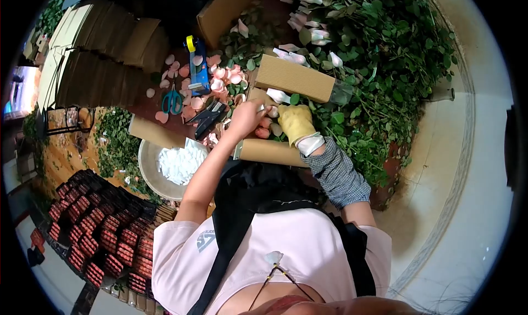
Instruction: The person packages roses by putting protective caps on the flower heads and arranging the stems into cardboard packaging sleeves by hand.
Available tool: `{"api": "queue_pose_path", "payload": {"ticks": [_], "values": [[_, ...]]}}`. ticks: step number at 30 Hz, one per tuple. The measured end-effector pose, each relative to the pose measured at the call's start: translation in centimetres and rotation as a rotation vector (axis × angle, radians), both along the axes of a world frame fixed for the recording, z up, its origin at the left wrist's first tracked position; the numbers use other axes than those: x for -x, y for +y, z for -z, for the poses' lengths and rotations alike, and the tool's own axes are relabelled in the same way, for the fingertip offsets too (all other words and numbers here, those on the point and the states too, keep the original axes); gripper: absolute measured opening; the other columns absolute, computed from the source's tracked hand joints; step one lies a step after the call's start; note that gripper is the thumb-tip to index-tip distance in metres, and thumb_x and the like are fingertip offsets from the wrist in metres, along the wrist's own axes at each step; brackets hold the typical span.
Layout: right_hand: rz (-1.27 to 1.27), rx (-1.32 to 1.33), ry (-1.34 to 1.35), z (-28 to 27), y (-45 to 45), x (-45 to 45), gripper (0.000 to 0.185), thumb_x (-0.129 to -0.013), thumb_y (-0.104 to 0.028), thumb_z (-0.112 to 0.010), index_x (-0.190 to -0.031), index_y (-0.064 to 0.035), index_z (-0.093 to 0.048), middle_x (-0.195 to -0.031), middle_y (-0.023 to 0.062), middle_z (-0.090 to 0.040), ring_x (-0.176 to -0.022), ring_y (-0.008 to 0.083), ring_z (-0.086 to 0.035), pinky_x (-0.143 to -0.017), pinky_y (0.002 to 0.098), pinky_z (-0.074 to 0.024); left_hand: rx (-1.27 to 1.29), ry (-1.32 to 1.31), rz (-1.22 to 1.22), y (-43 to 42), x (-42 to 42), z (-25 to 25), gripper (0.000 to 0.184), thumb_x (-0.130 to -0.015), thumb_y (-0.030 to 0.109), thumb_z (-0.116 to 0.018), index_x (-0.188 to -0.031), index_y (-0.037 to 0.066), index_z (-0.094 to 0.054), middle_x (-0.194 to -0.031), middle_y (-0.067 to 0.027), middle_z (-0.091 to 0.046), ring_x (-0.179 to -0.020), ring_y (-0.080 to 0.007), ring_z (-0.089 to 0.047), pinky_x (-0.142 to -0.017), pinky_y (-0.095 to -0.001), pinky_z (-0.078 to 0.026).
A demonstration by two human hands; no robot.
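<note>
The bare left hand and the yellow-gloved right hand meet near the middle of the counter's near edge, fingers curled in, with a pale flower head just between them; whether either grip is closed on it cannot be told, since the fingers hide the contact. A white-wrapped bud lies just beyond the fingertips, in front of a corrugated cardboard box. A cardboard piece lies along the near edge. Left of the bare hand are a black stapler, loose pink petals, teal-handled scissors and a blue tape dispenser. Leafy stems cover the counter's right side. By its near left corner sits a bowl of small white pieces.
</note>
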State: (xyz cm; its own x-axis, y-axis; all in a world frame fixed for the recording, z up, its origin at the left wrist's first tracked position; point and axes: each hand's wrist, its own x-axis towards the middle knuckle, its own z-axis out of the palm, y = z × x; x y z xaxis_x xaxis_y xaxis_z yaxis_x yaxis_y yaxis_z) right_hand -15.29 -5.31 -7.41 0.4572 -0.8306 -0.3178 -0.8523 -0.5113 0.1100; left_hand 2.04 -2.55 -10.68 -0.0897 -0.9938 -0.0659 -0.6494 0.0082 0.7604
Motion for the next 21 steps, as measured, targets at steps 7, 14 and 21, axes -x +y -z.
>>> {"api": "queue_pose_path", "payload": {"ticks": [7, 14, 21], "values": [[0.002, -0.064, 0.004, 1.4, -0.8, -0.4, 0.014, -0.086, -0.022, -0.063, -0.094, -0.0129, -0.070, -0.084, 0.0087, -0.073, -0.077, 0.0267, -0.071, -0.068, 0.0408, -0.0537, 0.206, 0.310, -0.527, 1.3, -0.8, 2.6, 0.018, -0.090, 0.017, -0.061, -0.084, 0.001, -0.065, -0.075, -0.0174, -0.064, -0.067, -0.0337, -0.062, -0.064, -0.0410, -0.048], [0.185, -0.065, -0.132, -5.2, 0.5, 0.9, 0.034, -0.091, -0.038, -0.062, -0.107, -0.0085, -0.064, -0.078, 0.0108, -0.071, -0.072, 0.0295, -0.069, -0.065, 0.0426, -0.0536, -0.134, 0.511, -0.239, 1.3, -7.2, -0.1, 0.013, -0.090, 0.011, -0.057, -0.085, -0.002, -0.059, -0.082, -0.0023, -0.055, -0.077, -0.0110, -0.052, -0.072, -0.0279, -0.045], [0.064, 0.005, -0.135, 0.5, -1.6, 2.0, 0.023, -0.093, -0.032, -0.057, -0.090, -0.0103, -0.065, -0.078, 0.0109, -0.071, -0.073, 0.0300, -0.069, -0.065, 0.0432, -0.0535, -0.120, 0.243, -0.067, -1.3, -2.2, 0.8, 0.034, -0.095, 0.030, -0.063, -0.110, -0.001, -0.059, -0.097, -0.0196, -0.068, -0.090, -0.0302, -0.066, -0.076, -0.0406, -0.050]]}}
